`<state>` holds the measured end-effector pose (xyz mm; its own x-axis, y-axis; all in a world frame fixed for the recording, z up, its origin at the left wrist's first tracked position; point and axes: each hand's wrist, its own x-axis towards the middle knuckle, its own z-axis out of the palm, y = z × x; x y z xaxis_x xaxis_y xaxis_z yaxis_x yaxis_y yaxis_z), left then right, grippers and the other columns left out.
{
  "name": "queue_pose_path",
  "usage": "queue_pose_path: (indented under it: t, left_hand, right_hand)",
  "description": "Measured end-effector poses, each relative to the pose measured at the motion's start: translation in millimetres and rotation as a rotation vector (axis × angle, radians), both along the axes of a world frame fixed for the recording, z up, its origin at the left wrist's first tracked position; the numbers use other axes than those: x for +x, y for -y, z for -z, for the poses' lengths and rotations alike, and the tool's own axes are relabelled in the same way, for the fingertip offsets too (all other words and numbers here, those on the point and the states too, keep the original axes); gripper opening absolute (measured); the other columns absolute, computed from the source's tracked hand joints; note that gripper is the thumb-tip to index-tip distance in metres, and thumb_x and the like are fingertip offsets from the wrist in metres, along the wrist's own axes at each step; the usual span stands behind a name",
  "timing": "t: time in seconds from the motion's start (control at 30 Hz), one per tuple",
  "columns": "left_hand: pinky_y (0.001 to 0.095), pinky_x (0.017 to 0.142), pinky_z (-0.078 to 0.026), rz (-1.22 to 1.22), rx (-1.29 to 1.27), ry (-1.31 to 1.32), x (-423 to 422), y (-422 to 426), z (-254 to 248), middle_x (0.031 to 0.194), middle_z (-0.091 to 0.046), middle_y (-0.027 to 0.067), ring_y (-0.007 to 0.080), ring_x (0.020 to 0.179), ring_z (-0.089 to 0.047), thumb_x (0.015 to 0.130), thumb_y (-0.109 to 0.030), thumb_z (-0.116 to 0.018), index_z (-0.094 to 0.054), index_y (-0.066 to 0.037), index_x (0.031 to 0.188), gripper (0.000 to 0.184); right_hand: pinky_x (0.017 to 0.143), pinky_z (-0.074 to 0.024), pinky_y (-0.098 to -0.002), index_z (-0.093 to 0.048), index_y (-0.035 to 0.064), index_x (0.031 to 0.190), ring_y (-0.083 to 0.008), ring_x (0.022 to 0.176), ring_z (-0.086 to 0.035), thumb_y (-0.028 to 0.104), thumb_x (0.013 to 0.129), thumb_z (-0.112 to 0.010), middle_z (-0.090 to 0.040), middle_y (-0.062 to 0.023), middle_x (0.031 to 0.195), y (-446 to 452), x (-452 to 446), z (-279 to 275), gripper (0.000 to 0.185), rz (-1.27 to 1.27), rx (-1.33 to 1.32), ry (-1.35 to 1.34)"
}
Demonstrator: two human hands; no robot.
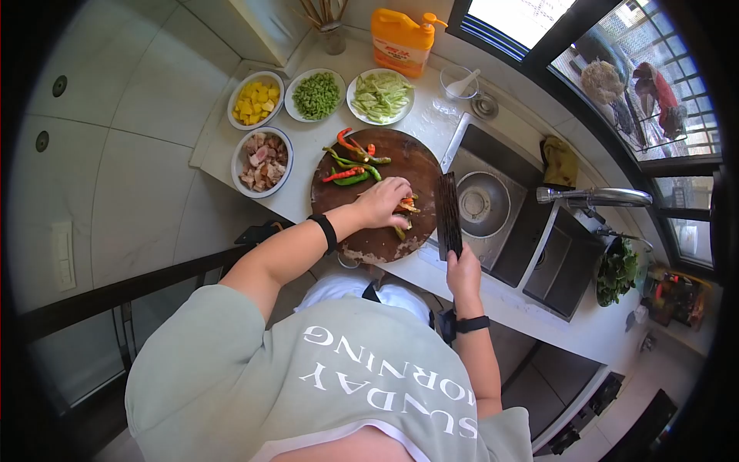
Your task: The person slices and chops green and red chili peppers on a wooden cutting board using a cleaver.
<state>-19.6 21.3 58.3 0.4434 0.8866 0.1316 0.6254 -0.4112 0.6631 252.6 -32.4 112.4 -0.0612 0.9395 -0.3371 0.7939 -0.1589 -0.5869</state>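
My left hand [382, 203] rests on the round wooden chopping board [400, 150], its fingers curled over cut chili peppers [408, 205] with red and green pieces showing beside the fingertips. In my right hand [463, 271] is the handle of a dark-bladed cleaver [449, 217]. The blade stands on edge at the board's right side, a little apart from the left hand. Behind the left hand, several whole red and green chili peppers [354, 165] lie on the board. What sits under the left palm is hidden.
Bowls and plates hold yellow chunks [255, 102], chopped meat [264, 162], diced green vegetable [316, 95] and sliced pale green vegetable [380, 96]. An orange jug [402, 42] stands behind. To the right are a double sink [493, 239], a faucet [596, 197] and leafy greens [616, 273].
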Motion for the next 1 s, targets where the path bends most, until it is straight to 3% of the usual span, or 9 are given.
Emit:
queue_pose_path:
  t: [0.1,0.17,0.27,0.33,0.47,0.53,0.77,1.0]
  left_hand:
    - [0.0438,0.099,-0.042,0.008,0.105,-0.137,8.5,15.1,-5.3,0.123,-0.049,0.016,0.0353,0.116,-0.05,0.059,-0.025,-0.088,-0.052,-0.007,0.112,0.067]
    - [0.0431,0.095,-0.045,-0.048,0.131,-0.087,18.9,20.8,5.7,0.12,-0.049,0.0138,0.0338,0.111,-0.053,0.06,-0.023,-0.088,-0.052,-0.008,0.108,0.061]
    - [0.042,0.088,-0.048,-0.243,0.078,-0.093,35.4,26.4,22.1,0.115,-0.048,0.0125,0.0317,0.102,-0.055,0.06,-0.024,-0.088,-0.05,-0.009,0.105,0.061]
    - [0.042,0.083,-0.049,-0.394,0.093,-0.054,41.6,27.7,22.2,0.112,-0.048,0.0122,0.0306,0.097,-0.056,0.062,-0.021,-0.087,-0.051,-0.01,0.096,0.051]
    - [0.0426,0.085,-0.049,-0.403,-0.009,-0.019,36.8,38.1,8.5,0.113,-0.048,0.0122,0.0317,0.1,-0.055,0.064,-0.02,-0.086,-0.054,-0.009,0.09,0.043]
    - [0.0427,0.083,-0.05,-0.4,0.108,-0.015,34.9,41.3,2.7,0.111,-0.05,0.0115,0.0312,0.1,-0.056,0.063,-0.017,-0.086,-0.056,-0.008,0.083,0.037]
    - [0.0437,0.085,-0.05,-0.414,-0.031,-0.025,28.2,44.4,18.1,0.108,-0.05,0.0123,0.0325,0.103,-0.053,0.065,-0.015,-0.083,-0.057,-0.008,0.085,0.034]
    - [0.0414,0.081,-0.052,-0.446,0.107,-0.043,30.4,52.2,25.3,0.102,-0.053,0.0098,0.0299,0.099,-0.056,0.067,-0.014,-0.081,-0.06,-0.008,0.084,0.028]
  right_hand:
    - [0.077,-0.0481,-0.0542,-0.06,0.0017,0.107,-0.0473,0.087,-0.062,0.018,0.091,-0.058,-0.066,-0.0269,0.09,-2.5,-3.3,7.5,0.023,-0.019,-0.018,0.068]
    - [0.077,-0.0483,-0.0546,-0.06,0.0016,0.109,-0.0475,0.087,-0.062,0.019,0.092,-0.058,-0.067,-0.0268,0.09,-5.4,-10.5,9.9,0.025,-0.02,-0.034,0.112]
    - [0.07,-0.0463,-0.0586,-0.055,0.0023,0.105,-0.0493,0.079,-0.062,0.016,0.092,-0.054,-0.064,-0.0297,0.081,-7.9,-24.3,16.4,0.019,-0.041,0.069,0.123]
    - [0.068,-0.0466,-0.0585,-0.055,0.0027,0.105,-0.0491,0.078,-0.062,0.016,0.092,-0.054,-0.064,-0.0292,0.081,-10.0,-34.6,21.7,0.019,-0.064,0.046,0.133]
    - [0.065,-0.0475,-0.0578,-0.053,0.0045,0.106,-0.0482,0.074,-0.062,0.017,0.093,-0.055,-0.065,-0.0274,0.079,-11.2,-55.2,17.5,0.018,-0.144,0.036,0.139]
    - [0.061,-0.0475,-0.0566,-0.051,0.0088,0.102,-0.0457,0.069,-0.063,0.016,0.09,-0.054,-0.065,-0.024,0.072,-8.7,-60.5,21.9,0.014,-0.204,0.127,0.136]
    - [0.063,-0.0483,-0.0567,-0.05,0.0071,0.105,-0.0463,0.071,-0.063,0.018,0.093,-0.053,-0.065,-0.0249,0.075,-12.2,-62.5,10.0,0.016,-0.294,0.059,0.181]
    - [0.062,-0.0481,-0.0568,-0.049,0.0069,0.103,-0.0455,0.07,-0.063,0.017,0.093,-0.054,-0.065,-0.0239,0.074,-13.8,-64.1,10.3,0.015,-0.336,0.07,0.191]
